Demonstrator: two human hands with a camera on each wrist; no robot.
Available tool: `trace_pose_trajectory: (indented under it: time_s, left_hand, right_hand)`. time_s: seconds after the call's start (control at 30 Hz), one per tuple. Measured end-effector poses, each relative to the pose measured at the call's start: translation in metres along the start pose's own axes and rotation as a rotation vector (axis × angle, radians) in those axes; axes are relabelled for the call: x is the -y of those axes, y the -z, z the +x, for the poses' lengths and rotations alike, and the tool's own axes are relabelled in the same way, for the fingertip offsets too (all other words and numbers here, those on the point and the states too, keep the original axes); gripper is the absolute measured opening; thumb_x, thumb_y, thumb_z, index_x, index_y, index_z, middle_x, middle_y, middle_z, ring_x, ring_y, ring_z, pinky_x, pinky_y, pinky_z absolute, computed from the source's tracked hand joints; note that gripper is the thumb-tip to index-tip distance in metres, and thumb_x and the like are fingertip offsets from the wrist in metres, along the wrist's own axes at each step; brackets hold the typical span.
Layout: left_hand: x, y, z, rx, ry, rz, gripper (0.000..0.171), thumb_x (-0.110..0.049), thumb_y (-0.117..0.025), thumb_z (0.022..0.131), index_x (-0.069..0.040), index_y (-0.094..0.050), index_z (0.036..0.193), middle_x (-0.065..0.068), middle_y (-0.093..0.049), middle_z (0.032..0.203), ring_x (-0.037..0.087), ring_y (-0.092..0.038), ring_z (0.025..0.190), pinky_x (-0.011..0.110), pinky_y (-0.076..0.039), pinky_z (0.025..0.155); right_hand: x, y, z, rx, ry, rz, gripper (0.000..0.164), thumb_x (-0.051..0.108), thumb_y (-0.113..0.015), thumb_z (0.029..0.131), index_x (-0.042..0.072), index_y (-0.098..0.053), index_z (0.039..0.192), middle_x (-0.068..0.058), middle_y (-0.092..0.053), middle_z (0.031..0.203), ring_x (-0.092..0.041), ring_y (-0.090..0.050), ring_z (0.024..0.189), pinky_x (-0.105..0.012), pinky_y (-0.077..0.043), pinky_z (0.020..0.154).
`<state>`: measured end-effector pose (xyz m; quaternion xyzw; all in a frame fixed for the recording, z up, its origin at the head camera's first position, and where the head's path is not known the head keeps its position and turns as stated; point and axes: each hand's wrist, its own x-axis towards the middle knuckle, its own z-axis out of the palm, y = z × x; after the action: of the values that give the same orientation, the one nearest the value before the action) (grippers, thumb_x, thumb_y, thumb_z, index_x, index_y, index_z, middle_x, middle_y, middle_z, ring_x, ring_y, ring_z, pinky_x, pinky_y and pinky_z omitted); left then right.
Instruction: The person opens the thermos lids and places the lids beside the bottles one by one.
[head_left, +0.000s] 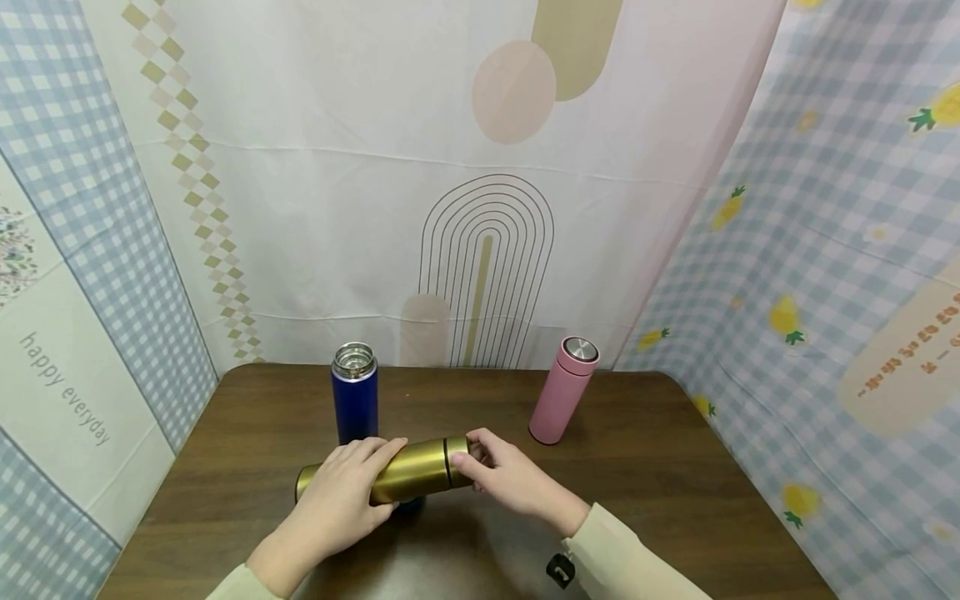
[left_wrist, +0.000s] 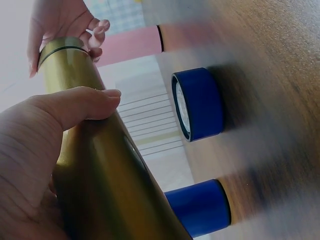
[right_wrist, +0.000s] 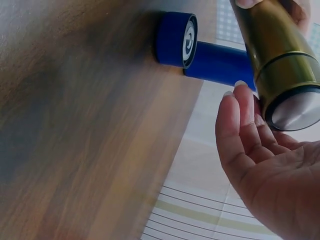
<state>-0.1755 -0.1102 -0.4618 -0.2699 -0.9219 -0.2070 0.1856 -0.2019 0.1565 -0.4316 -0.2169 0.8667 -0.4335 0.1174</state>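
Note:
A gold thermos bottle lies nearly level above the table, tilted slightly up toward its lid end. My left hand grips its body, the thumb across the metal. At the other end my right hand holds the gold lid between thumb and fingers, and two fingers extend past the lid's side. A dark seam separates lid from body. Behind the gold bottle stands a blue bottle with its mouth uncovered. Its blue lid sits on the table, mostly hidden in the head view.
A pink bottle with a lid on stands at the back right of the brown wooden table. Patterned cloths hang behind the table and at both sides. A small black object shows beside the right sleeve.

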Motion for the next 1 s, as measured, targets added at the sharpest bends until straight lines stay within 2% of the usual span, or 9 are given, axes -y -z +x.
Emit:
trace_pose_trajectory:
  time_s: [0.1, 0.23, 0.4, 0.5, 0.7, 1.0]
  left_hand:
    - [0.0001, 0.0004, -0.0004, 0.001, -0.001, 0.001, 0.080, -0.028, -0.088, 0.062, -0.016, -0.055, 0.134, 0.000, -0.060, 0.114, 0.021, -0.056, 0.106, 0.044, -0.043, 0.094]
    - [0.0000, 0.0012, -0.0007, -0.001, -0.007, 0.002, 0.080, -0.026, -0.089, 0.061, -0.016, -0.055, 0.134, 0.000, -0.060, 0.114, 0.021, -0.056, 0.106, 0.044, -0.042, 0.094]
    - [0.0006, 0.0015, -0.0015, 0.020, 0.010, -0.004, 0.080, -0.027, -0.088, 0.062, -0.017, -0.055, 0.134, 0.000, -0.061, 0.115, 0.020, -0.056, 0.107, 0.044, -0.043, 0.094]
    - [0.0009, 0.0012, -0.0025, 0.036, 0.026, -0.007, 0.080, -0.028, -0.088, 0.063, -0.016, -0.054, 0.135, 0.000, -0.061, 0.116, 0.020, -0.057, 0.107, 0.044, -0.043, 0.095]
    - [0.0000, 0.0010, -0.0032, 0.035, 0.036, -0.009, 0.080, -0.029, -0.087, 0.064, -0.015, -0.054, 0.135, 0.001, -0.060, 0.115, 0.022, -0.057, 0.106, 0.044, -0.042, 0.096]
    - [-0.0042, -0.0006, -0.0020, 0.025, 0.013, -0.013, 0.080, -0.029, -0.086, 0.063, -0.014, -0.054, 0.135, 0.000, -0.060, 0.114, 0.021, -0.057, 0.106, 0.044, -0.043, 0.096]
  right_hand:
    - [-0.0014, 0.0007, -0.0005, 0.006, 0.003, 0.018, 0.046, 0.045, -0.060, 0.093, 0.011, -0.052, 0.122, 0.000, -0.061, 0.095, -0.014, -0.061, 0.080, -0.028, -0.052, 0.068]
    - [-0.0044, 0.0027, -0.0020, 0.038, 0.051, 0.028, 0.046, 0.042, -0.064, 0.092, 0.017, -0.050, 0.127, 0.000, -0.060, 0.102, -0.015, -0.060, 0.091, -0.029, -0.051, 0.078]
    - [-0.0059, 0.0043, -0.0039, 0.089, 0.153, 0.046, 0.060, 0.033, -0.071, 0.088, 0.022, -0.039, 0.138, -0.003, -0.055, 0.117, -0.018, -0.059, 0.102, -0.036, -0.052, 0.086]
    - [-0.0054, 0.0042, -0.0040, 0.087, 0.178, 0.039, 0.066, 0.031, -0.073, 0.086, 0.026, -0.035, 0.140, -0.001, -0.050, 0.125, -0.017, -0.057, 0.107, -0.038, -0.051, 0.089]
    - [-0.0039, 0.0016, -0.0028, 0.034, 0.141, 0.038, 0.071, 0.039, -0.072, 0.086, 0.030, -0.031, 0.144, 0.000, -0.047, 0.131, -0.017, -0.057, 0.107, -0.037, -0.051, 0.089]
    - [0.0002, -0.0008, -0.0025, -0.050, 0.025, -0.062, 0.052, 0.052, -0.053, 0.095, 0.021, -0.045, 0.136, 0.003, -0.058, 0.112, -0.013, -0.059, 0.096, -0.031, -0.050, 0.081]
